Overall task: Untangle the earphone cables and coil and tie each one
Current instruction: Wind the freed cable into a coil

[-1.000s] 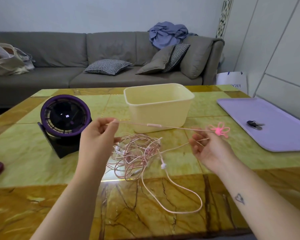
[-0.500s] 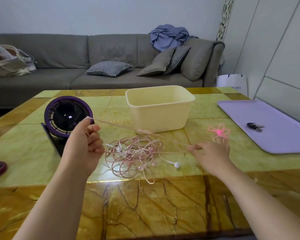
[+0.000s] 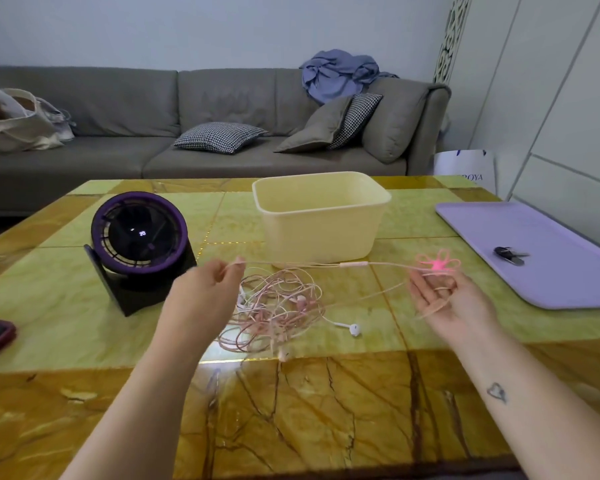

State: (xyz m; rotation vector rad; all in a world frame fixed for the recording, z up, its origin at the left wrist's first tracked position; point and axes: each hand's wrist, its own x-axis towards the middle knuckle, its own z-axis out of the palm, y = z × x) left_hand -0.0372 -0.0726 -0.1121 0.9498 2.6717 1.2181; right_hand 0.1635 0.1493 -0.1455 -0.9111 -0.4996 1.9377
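Early days: left hand pinches one thin pink earphone cable stretched across to the open-palmed right hand, pinkish tangled pile not sorted yet.

Glossy veined stone table; matt plastic bin; cloth sofa

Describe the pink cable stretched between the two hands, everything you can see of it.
The pink cable is thin and pale, pulled taut and nearly level above the table. The left hand pinches it at one side; it runs to the right hand, where strands loop over relaxed fingers. A slim inline pod sits along it. A slacker strand drops toward the tangle.
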